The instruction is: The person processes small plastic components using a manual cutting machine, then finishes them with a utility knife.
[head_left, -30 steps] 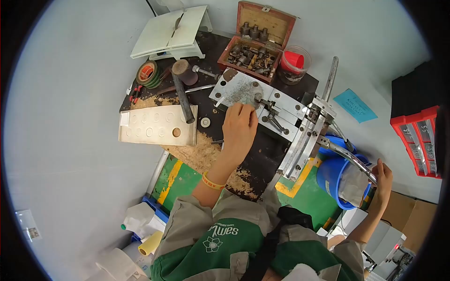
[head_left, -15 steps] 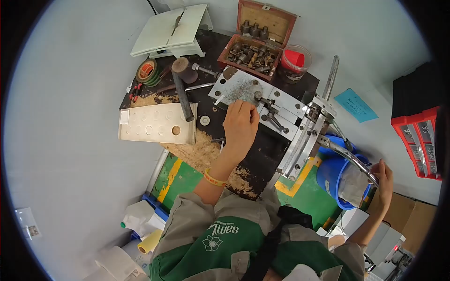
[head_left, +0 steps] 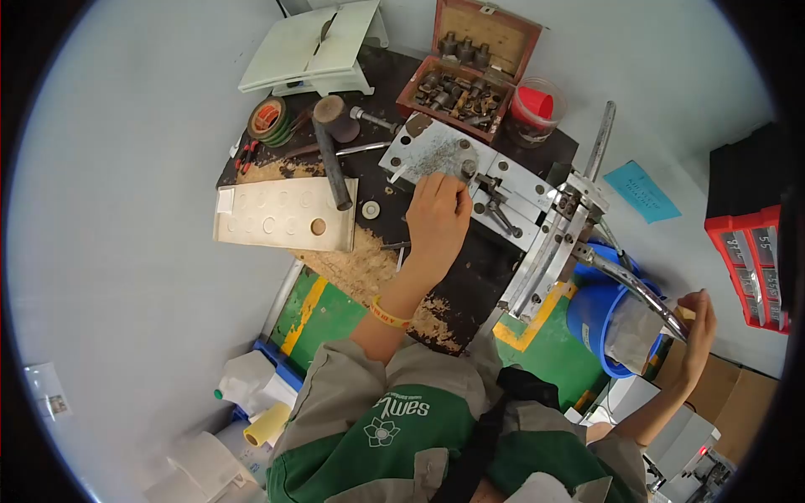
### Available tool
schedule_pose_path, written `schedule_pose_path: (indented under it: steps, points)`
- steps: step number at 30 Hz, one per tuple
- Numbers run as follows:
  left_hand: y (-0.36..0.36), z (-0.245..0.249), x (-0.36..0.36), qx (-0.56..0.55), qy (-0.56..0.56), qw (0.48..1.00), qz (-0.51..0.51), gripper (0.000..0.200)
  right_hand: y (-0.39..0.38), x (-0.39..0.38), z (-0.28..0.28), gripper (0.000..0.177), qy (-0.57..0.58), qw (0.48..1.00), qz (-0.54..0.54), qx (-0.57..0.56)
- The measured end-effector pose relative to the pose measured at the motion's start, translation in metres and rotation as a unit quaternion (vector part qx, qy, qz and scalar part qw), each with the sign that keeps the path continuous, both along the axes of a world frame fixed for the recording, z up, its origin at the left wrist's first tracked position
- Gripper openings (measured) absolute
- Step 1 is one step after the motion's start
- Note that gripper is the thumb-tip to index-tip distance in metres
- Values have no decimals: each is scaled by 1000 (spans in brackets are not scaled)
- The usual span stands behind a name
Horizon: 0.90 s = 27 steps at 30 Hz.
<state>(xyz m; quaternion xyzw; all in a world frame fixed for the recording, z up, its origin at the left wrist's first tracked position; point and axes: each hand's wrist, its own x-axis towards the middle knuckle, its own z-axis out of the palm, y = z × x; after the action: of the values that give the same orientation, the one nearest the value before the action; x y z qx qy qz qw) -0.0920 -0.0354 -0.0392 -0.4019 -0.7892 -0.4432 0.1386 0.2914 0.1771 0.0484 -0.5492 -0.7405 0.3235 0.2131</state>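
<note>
The curved lever [head_left: 635, 285], jutting above the blue bucket [head_left: 594, 323], looks stiff and slick, best held at its tip, where my right fingers [head_left: 699, 305] touch, how tightly I cannot tell, while my left fingers [head_left: 435, 189] bunch narrowly by the metal plate [head_left: 416, 147], any hold hidden.

From where I stand, white letters starting "sam" show on the green garment [head_left: 457, 453], below the metal fixture [head_left: 547, 256]; the blue note [head_left: 642, 191] to its right seems to read "KHU VUC"; farther right, one label on the red drawers [head_left: 749, 277] looks like "5.5"; the yellow wristband's [head_left: 390, 317] red lettering, left of it, is too small to read
</note>
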Motion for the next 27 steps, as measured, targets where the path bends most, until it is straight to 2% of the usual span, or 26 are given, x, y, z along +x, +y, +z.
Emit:
schedule_pose_path:
  steps: [2, 3, 5, 8, 11, 12, 13, 15, 18, 21, 22, 25, 26, 27]
  points:
    - [-2, 0, 1, -9, -11, 1000, -4, 10, 18, 26, -27, 52, -62, 997, -8, 35]
    - [1, 2, 2, 3, -10, 1000, 0, 10, 26, 30, -26, 49, -89, 990, -77, -73]
    - [-3, 6, 5, 15, -12, 1000, 13, 10, 34, 41, -38, 48, -65, 996, -26, -46]
    - [-9, -1, 4, -6, -13, 1000, 0, 10, 5, 5, 1, 48, -46, 998, -29, -12]
    - [-8, -1, 3, 5, -28, 999, -16, 10, -25, -37, 31, 46, 85, 993, -79, 26]
    - [-6, 0, 2, 7, -27, 999, -17, 10, -8, -16, 11, 42, 47, 996, -69, -19]
    - [-6, 0, 3, 10, -29, 999, -17, 10, 27, 39, -30, 43, -122, 992, -15, -38]
    - [-7, -1, 3, 19, -30, 999, -14, 10, 11, 14, -5, 46, -50, 998, 27, -22]
    - [-8, -2, 4, 23, -26, 999, -9, 11, -22, -28, 25, 49, 127, 988, -86, -14]
    - [-1, -1, 2, 28, -22, 999, -9, 11, 1, -7, 11, 50, -71, 993, -23, -86]
    - [-2, 0, 2, 25, -22, 999, -10, 11, -1, 1, 9, 54, -10, 997, 0, -79]
    - [-7, -2, 4, 17, -27, 999, -7, 10, -22, -25, 28, 57, 102, 988, -85, -78]
    - [-3, -1, 2, 23, -26, 999, -10, 10, 23, 27, -23, 57, -55, 998, 10, -29]
    - [1, 0, 2, 27, -29, 999, -11, 10, 27, 37, -25, 56, -42, 987, -67, -140]
